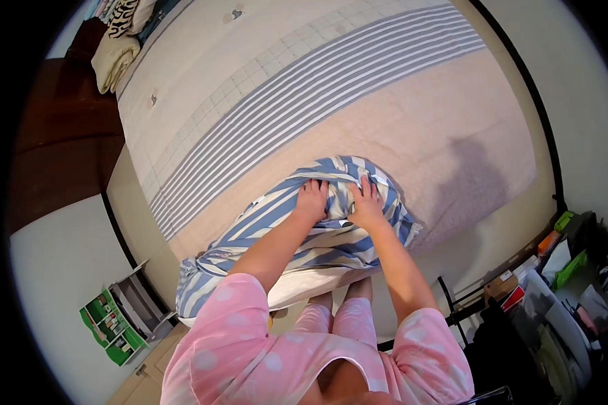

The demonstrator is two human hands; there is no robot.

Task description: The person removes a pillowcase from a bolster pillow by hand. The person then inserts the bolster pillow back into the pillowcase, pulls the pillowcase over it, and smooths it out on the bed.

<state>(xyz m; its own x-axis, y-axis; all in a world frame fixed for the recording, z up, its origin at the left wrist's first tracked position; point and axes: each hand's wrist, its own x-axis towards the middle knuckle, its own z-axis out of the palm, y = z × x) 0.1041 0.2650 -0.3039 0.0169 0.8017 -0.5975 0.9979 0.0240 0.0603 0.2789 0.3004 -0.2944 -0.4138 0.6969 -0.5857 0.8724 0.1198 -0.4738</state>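
Note:
A bunched blue-and-white striped cloth (277, 213) lies along the near edge of the bed, its folds heaped up and its near side hanging toward my legs. My left hand (312, 200) is on the middle of it, fingers curled into the fabric. Just to the right, my right hand (367, 206) grips another fold, its thumb and fingers pressing into the cloth. A small dark spot (346, 223) shows between the folds below the hands. What lies inside or under the heap is hidden.
The bed (412, 128) has a pale pink cover with grey-and-white stripes. Folded bedding (115, 61) sits at the far left corner by a dark wooden headboard (67, 121). A green-and-white shelf (111, 326) stands lower left. Bags and boxes (561, 297) crowd the lower right.

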